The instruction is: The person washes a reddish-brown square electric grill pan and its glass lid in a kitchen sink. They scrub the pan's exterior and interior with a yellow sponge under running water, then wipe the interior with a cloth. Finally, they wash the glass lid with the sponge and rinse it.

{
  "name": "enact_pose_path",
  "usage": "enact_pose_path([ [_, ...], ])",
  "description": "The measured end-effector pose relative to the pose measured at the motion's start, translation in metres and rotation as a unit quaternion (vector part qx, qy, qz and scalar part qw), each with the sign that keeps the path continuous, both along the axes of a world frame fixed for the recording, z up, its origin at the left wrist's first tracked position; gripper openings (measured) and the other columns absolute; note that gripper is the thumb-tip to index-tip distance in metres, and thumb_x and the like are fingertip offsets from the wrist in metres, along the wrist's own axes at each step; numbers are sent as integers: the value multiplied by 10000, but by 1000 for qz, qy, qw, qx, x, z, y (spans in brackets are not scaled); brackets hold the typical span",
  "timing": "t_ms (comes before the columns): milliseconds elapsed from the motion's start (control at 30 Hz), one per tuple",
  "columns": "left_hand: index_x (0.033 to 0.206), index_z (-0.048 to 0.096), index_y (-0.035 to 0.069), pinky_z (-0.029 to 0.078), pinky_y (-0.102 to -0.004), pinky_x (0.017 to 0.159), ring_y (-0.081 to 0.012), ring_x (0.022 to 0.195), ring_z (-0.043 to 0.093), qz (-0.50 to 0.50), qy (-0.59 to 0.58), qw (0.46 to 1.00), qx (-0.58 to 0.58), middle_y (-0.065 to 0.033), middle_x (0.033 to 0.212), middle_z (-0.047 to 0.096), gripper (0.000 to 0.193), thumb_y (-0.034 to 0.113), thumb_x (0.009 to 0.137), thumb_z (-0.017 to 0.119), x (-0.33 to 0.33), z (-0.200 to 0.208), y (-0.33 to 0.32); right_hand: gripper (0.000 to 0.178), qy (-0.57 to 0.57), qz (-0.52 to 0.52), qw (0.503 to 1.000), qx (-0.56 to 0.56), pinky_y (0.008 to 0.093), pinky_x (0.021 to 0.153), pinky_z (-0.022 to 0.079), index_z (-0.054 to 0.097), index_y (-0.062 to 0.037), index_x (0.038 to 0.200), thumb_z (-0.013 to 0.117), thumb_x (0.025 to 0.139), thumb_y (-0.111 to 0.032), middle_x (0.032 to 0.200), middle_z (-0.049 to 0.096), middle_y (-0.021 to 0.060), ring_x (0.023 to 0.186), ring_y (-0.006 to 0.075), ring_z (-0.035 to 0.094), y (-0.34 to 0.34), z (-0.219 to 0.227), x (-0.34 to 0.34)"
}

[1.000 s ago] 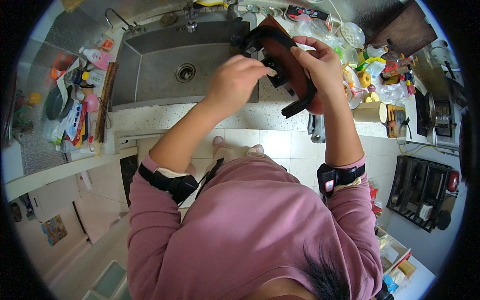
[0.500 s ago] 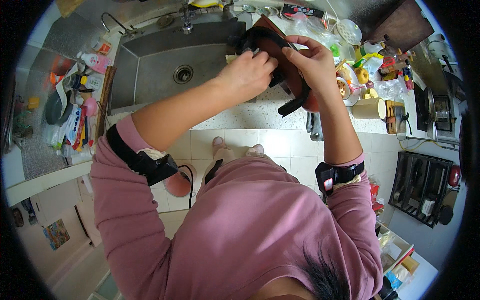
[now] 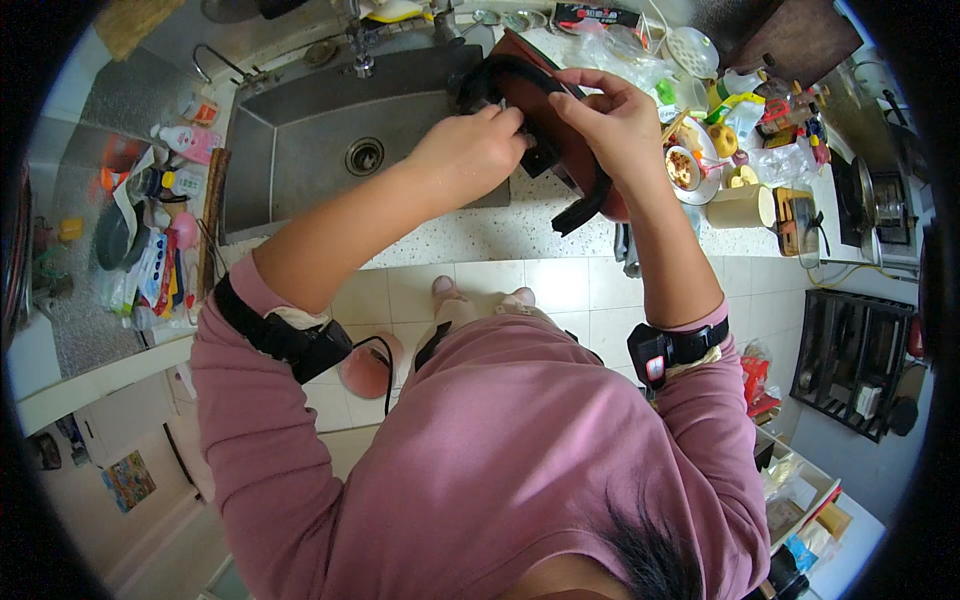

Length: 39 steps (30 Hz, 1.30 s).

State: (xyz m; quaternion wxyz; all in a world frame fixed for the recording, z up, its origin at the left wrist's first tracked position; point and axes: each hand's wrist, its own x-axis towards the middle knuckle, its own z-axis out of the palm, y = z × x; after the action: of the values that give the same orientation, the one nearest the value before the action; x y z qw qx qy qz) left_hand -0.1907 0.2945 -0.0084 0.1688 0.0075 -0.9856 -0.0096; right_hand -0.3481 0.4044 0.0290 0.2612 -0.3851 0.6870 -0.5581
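Observation:
A reddish-brown thing with a curved black rim (image 3: 543, 112) is tilted over the counter at the sink's right edge; its kind is not clear. My right hand (image 3: 615, 125) grips its upper right side, thumb and fingers closed at the edge. Against its left side, my left hand (image 3: 472, 150) is closed with fingertips pinched together near the black part. A small greyish bit shows at those fingertips, too little to name. The black rim's lower end (image 3: 578, 215) hangs below, near the counter's front edge.
The grey sink (image 3: 310, 150) with its drain (image 3: 364, 156) lies left of my hands. On the right counter are a plate (image 3: 706, 178) with a bowl, a yellow fruit (image 3: 722, 138) and a cream container (image 3: 742, 207). Bottles and packets crowd the left counter (image 3: 90, 340).
My left hand has shifted slightly left and down along the brown thing. My right hand has moved a little left and keeps its grip.

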Motion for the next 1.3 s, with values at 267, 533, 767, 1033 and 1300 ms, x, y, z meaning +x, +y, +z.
enact_pose_path([
  [267,783,629,40,542,-392,643,-278,850,602,105,57,991,57,-105,907,521,91,104,805,569,-2,-4,26,356,16,-6,1000,16,210,500,424,687,-27,1034,753,733,-206,651,640,21,553,44,544,-2,-2,-1],
  [533,917,646,56,516,-428,717,-311,863,620,101,50,987,119,-112,952,622,146,105,813,555,0,-14,26,349,31,-23,999,13,217,503,423,690,-34,1018,752,729,-219,633,627,14,536,47,535,-2,0,4],
  [767,904,654,81,507,-425,710,-330,793,632,101,31,986,131,-126,818,640,159,106,805,533,1,-15,14,336,5,-16,1000,5,221,513,437,686,-18,982,759,720,-215,625,619,13,542,51,540,-4,-3,2],
  [1033,872,656,65,498,-425,699,-335,800,628,26,70,974,213,-140,814,643,110,67,793,580,0,-34,-1,350,35,-39,999,-2,272,572,484,710,-51,922,771,648,-259,649,613,37,578,124,586,-8,-16,8],
  [1300,867,650,36,485,-440,686,-362,770,616,-17,63,966,250,-164,815,641,97,21,813,571,5,-22,6,342,82,-44,996,-15,296,585,488,709,-57,892,768,623,-260,659,637,64,599,159,606,-2,-8,7],
])
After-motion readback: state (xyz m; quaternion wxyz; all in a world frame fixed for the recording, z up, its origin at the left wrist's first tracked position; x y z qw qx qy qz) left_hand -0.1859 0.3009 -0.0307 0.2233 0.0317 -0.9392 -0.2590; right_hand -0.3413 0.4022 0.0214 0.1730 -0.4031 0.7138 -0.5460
